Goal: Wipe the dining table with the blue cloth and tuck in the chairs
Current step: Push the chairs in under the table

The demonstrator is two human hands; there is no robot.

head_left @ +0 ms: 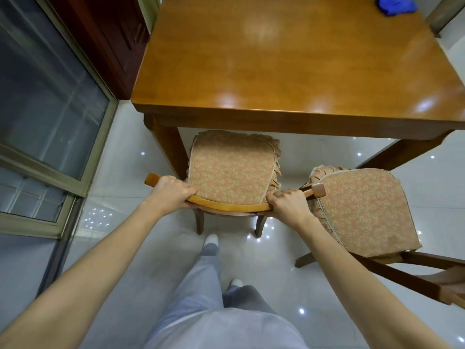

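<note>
A glossy wooden dining table (289,71) fills the upper middle of the head view. The blue cloth (396,5) lies crumpled at its far right corner. In front of me stands a wooden chair (230,167) with a patterned cushion; the seat's front edge reaches just under the table's near edge. My left hand (173,191) and my right hand (289,205) both grip the curved top rail of its backrest. A second chair (362,207) with the same cushion stands to the right, angled and out from the table.
A glass sliding door (50,109) with a metal frame runs along the left. A dark wooden cabinet (110,39) stands behind the table's left corner. The floor is shiny white tile (120,167). My legs and feet are below the chair.
</note>
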